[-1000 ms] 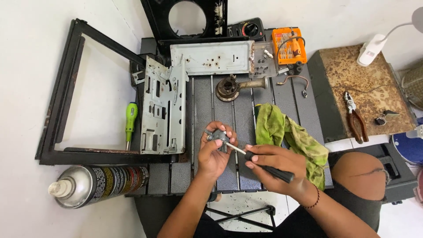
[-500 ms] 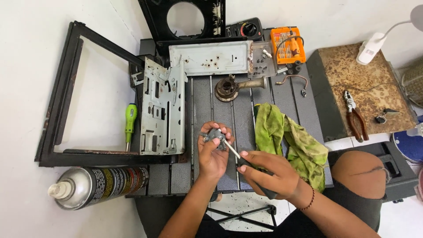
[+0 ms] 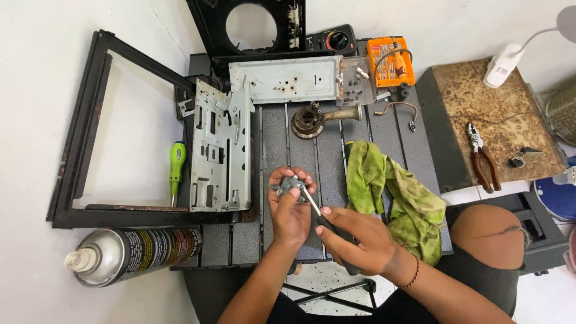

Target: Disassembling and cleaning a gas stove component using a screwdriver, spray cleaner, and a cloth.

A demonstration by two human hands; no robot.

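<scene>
Head view. The left hand (image 3: 290,211) is gripping a small grey metal part (image 3: 292,183), fingers closed round it, above the dark slatted counter (image 3: 273,153). The right hand (image 3: 359,241) is clasping a dark-handled screwdriver (image 3: 318,212), fingers wrapped on the handle, with the shaft running up and left so that the tip is meeting the part.

Against the frames of a second ago, the right hand is sitting lower and nearer the body, and the shaft is standing steeper; the part is staying in the same spot over the counter. In my judgement the tool is being re-angled on one fastener rather than taken away.

Nearby: a green rag (image 3: 396,195) is lying just right of the hands, a grey bracket plate (image 3: 219,150) to the left, a green screwdriver (image 3: 176,168) beside it, a spray can (image 3: 129,255) at lower left, pliers (image 3: 483,157) well apart at right.
</scene>
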